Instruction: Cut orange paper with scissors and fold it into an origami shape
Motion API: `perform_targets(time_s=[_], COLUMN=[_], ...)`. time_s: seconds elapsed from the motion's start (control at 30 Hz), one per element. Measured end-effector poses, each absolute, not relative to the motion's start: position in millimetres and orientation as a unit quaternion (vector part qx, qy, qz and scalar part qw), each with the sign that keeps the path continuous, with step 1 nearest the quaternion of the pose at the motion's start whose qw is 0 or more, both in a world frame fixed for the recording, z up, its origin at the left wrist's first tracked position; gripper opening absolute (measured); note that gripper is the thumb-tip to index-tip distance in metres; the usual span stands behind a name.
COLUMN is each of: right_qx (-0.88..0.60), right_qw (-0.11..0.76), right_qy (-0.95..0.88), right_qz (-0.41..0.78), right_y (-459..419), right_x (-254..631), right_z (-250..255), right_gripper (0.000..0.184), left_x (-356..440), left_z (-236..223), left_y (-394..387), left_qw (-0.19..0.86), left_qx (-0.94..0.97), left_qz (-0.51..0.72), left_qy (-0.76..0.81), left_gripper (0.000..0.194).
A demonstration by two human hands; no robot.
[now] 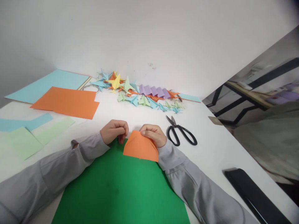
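Observation:
My right hand (154, 135) pinches the upper edge of a folded piece of orange paper (140, 147), thumb in front and fingers behind. The paper has slanted upper sides and a straight, wider lower edge. Just left of it is my left hand (115, 130), its fingers curled in and a small gap between it and the paper; nothing shows in it. Beneath both hands lies a large green sheet (126, 189) on the white table. Black-handled scissors (175, 127) rest to the right of my right hand, blades slightly apart.
Folded paper cranes and other shapes (130, 88) crowd along the wall, with a purple pleated strip (154, 91) among them. Orange sheets (67, 101), a light blue sheet (51, 84) and pale green pieces (25, 143) lie left. A long black object (254, 194) is near the right edge.

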State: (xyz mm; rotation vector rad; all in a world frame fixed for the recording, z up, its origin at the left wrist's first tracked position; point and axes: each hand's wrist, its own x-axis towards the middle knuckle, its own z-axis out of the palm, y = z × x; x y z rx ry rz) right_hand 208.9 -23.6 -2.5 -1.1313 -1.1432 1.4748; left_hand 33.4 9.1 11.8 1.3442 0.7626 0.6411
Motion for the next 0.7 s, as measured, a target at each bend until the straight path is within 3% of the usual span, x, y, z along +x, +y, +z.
perform_targets(time_s=[0.33,0.7], right_qx=[-0.446,-0.425], right_qw=[0.405,0.380], right_qy=[-0.531,-0.559], right_qz=[0.596,0.602], right_y=[-26.2,-25.7], right_x=[205.1,207.0], right_z=[-5.8,-7.1], right_gripper=[0.017,0.016], left_x=[36.7,34.6], left_z=[6.9,9.7], left_y=[4.1,2.7], left_qw=[0.635,0.645], left_qx=[0.658,0.644], left_qz=[0.258,0.262], left_qy=[0.312,0.317], left_gripper=[0.022,0.015])
